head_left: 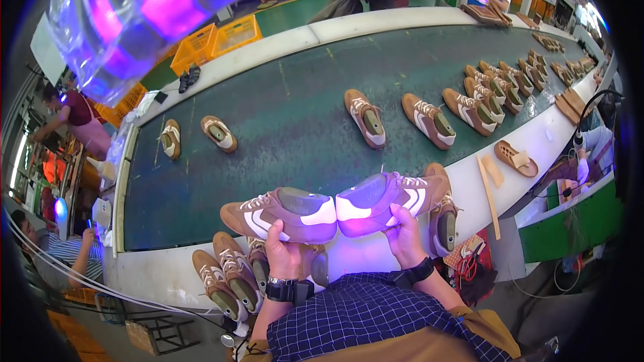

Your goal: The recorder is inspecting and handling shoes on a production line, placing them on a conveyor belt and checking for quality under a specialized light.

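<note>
My left hand (282,255) is closed on a brown sneaker (263,217) with white side stripes and white laces, its toe to the left. In my right hand (405,237) is a matching sneaker (409,194), toe to the right. Both are held level over the near edge of the bench, with their white heels against each other or nearly so. A purple light falls on them. Greenish inserts fill both shoe openings. Just left of my left hand stand several similar sneakers (233,261), and another sneaker (443,226) stands beyond my right hand.
A green conveyor belt (268,141) carries several more sneakers, bunched at the far right. On the white ledge at right lie flat tan strips (488,194) and a brown shoe upper (516,159). A shiny wrapped lamp (147,13) hangs at upper left. Yellow crates (235,35) and other workers are around.
</note>
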{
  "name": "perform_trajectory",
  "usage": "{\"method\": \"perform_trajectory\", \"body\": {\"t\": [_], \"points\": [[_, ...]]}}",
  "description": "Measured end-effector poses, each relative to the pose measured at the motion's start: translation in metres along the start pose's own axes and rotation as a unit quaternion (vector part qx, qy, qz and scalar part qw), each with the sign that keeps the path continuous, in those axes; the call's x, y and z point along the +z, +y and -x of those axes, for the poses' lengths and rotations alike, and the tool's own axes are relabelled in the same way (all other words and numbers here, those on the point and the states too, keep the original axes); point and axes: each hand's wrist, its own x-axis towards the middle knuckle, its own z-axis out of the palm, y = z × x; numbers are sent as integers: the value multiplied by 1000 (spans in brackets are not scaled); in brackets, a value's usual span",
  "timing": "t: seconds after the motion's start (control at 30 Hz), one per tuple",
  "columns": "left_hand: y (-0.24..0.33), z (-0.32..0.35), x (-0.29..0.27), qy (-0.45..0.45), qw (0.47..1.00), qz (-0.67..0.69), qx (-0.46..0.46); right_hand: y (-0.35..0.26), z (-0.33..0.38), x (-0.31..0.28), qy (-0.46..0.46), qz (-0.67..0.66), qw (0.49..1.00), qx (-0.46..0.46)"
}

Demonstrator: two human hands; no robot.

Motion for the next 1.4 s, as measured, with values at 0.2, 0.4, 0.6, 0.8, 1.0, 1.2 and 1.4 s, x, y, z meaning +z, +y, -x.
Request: {"method": "perform_trajectory", "body": {"t": [0.2,0.4,0.6,0.8,1.0,1.2,1.4], "points": [[6,-1,-2,-5,999,-35,-5,-1,-4,-7,-28,-28,999,-2],[-3,0,-5,-35,997,-10,-70,-17,0,-36,-39,-13,996,73],[-15,0,-5,-103,982,-16,-155,-61,21,-62,-45,505,841,189],[-20,-6,-11,-111,976,-23,-188,-81,-8,-48,-78,655,743,-115],[-19,-9,-13,-117,959,-21,-259,-72,-199,-17,-33,657,721,-219],[-10,1,3,-107,983,-91,-115,-29,-339,-9,132,658,733,-110],[9,-26,-39,-64,990,-48,-118,0,-351,-13,120,648,750,-54]]}}
